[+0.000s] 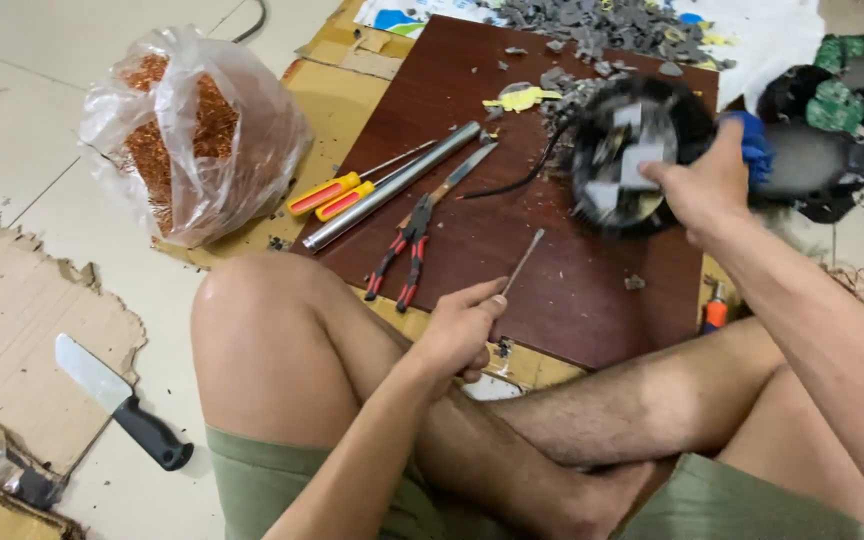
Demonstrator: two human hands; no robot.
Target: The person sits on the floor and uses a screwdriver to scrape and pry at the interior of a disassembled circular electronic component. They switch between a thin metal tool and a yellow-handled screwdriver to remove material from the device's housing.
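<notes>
Pale floor tiles (72, 130) carry a dark brown wooden board (552, 270), which lies on flattened cardboard (322, 110) in front of a person who sits cross-legged. The left hand (462, 330) is closed around the handle end of a thin metal rod tool (524, 262); the fingers (472, 295) wrap it tightly, and the tip points up and away over the board. The right hand (707, 185) grips a round black device (632, 150) at its right edge, with the fingers curled behind it and the thumb on the front. This device is tilted up from the board at its far right part, and it looks blurred. Its inside shows grey and white broken pieces, and a black cable (522, 180) hangs from its left side onto the board.

Left of the hands, red-handled pliers (412, 240), a metal tube (392, 187) and two screwdrivers (337, 195) with yellow and red handles lie on the board. A clear plastic bag of copper wire (187, 130) stands on the floor, and a knife (117, 400) with a black handle lies beside torn cardboard. Grey fragments (602, 25) are piled at the far edge.
</notes>
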